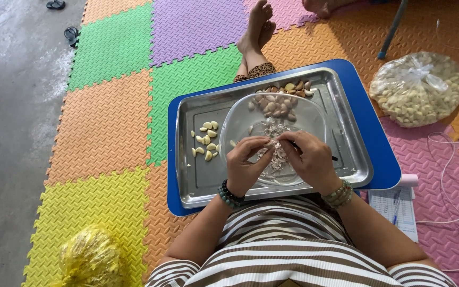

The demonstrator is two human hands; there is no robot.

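Observation:
My left hand [244,162] and my right hand [309,157] meet over a clear plastic bowl [240,119] and pinch a garlic clove [270,143] between their fingertips. My right hand also grips a small dark-handled knife [333,158]. Papery garlic skins [276,159] lie in the bowl under the hands. The bowl rests on a steel tray [197,180] that sits on a blue board [383,159] over my lap. Peeled cloves [206,141] lie on the tray's left side. Unpeeled cloves [282,98] are heaped at its far end.
A clear bag of garlic cloves [418,87] lies on the foam mat [107,122] at the right. A yellow bag [88,260] sits at the near left. A paper sheet [397,204], white cables [452,175] and a metal leg [391,29] are at the right. Bare concrete floor [11,106] lies left.

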